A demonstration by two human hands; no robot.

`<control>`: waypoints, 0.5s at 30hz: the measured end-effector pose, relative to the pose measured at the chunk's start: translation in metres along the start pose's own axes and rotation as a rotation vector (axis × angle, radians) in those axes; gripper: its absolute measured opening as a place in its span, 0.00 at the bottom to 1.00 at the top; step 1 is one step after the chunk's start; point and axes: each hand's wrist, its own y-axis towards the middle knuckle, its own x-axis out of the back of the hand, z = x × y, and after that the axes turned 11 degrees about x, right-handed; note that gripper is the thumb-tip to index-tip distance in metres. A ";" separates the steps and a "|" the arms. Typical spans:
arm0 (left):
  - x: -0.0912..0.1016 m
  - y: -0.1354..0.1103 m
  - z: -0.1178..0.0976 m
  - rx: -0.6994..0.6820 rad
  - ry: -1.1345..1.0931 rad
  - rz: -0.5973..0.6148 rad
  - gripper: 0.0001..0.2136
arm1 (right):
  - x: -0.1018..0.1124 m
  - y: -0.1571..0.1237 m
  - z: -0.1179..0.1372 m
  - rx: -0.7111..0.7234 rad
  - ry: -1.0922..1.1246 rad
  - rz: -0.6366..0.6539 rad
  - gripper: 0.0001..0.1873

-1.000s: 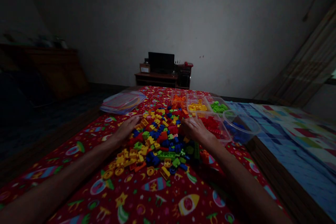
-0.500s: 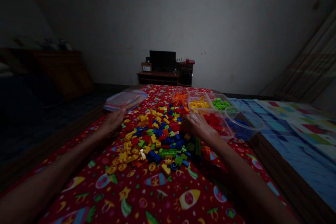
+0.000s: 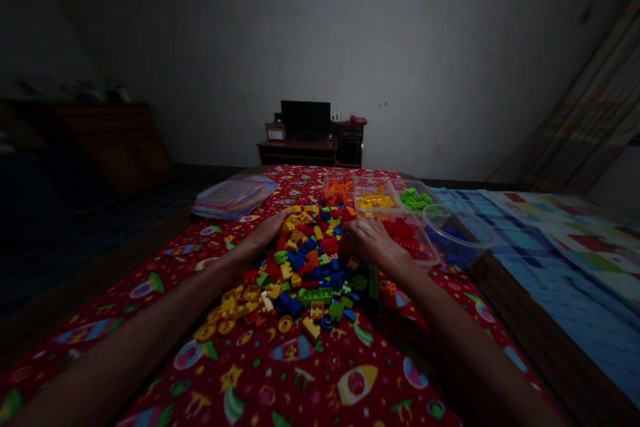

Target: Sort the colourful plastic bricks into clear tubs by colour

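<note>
A heap of mixed toy building bricks (image 3: 313,260) in yellow, red, blue, green and orange lies on a red patterned cloth (image 3: 280,393). Against the heap's far left side rests my left hand (image 3: 273,228), its fingers stretched out beside yellow bricks. My right hand (image 3: 371,239) is at the right side of the heap, with the fingers curled down among the bricks; what they hold, if anything, is hidden. Just beyond it stands a clear container of red bricks (image 3: 433,255).
Clear containers hold orange pieces (image 3: 339,192), yellow bricks (image 3: 375,199) and green bricks (image 3: 416,199). A round clear tub (image 3: 487,240) with blue bricks stands at the right. Stacked clear lids (image 3: 233,199) lie at the back left. A bed (image 3: 550,267) adjoins on the right.
My left hand has moved right, from near the lids to the heap's far left side, and the yellow bricks there are pushed inward. My right hand stays almost in place.
</note>
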 end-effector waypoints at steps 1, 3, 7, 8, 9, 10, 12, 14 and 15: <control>-0.002 -0.001 -0.005 0.011 -0.043 0.005 0.28 | 0.000 0.000 0.000 0.003 -0.002 -0.006 0.15; -0.003 -0.005 -0.016 0.001 -0.114 0.010 0.29 | 0.000 0.000 0.000 0.008 -0.006 -0.012 0.15; -0.003 -0.022 -0.041 -0.121 0.010 0.064 0.30 | 0.006 -0.003 0.002 -0.004 0.000 0.019 0.15; -0.003 -0.027 -0.046 -0.153 0.053 0.078 0.30 | 0.007 -0.004 0.003 -0.005 0.001 0.026 0.15; -0.003 -0.031 -0.051 -0.182 0.085 0.091 0.31 | 0.007 -0.005 0.003 -0.004 0.000 0.024 0.15; -0.003 -0.034 -0.055 -0.209 0.107 0.101 0.31 | 0.007 -0.006 0.003 -0.002 -0.003 0.015 0.15; -0.005 -0.037 -0.059 -0.256 0.165 0.132 0.32 | 0.006 -0.007 0.002 0.002 -0.009 -0.006 0.15; -0.008 -0.037 -0.058 -0.293 0.261 0.150 0.30 | 0.003 -0.006 0.001 0.002 -0.008 -0.016 0.15; -0.010 -0.036 -0.057 -0.309 0.311 0.152 0.29 | 0.002 -0.005 0.000 0.000 -0.008 -0.018 0.15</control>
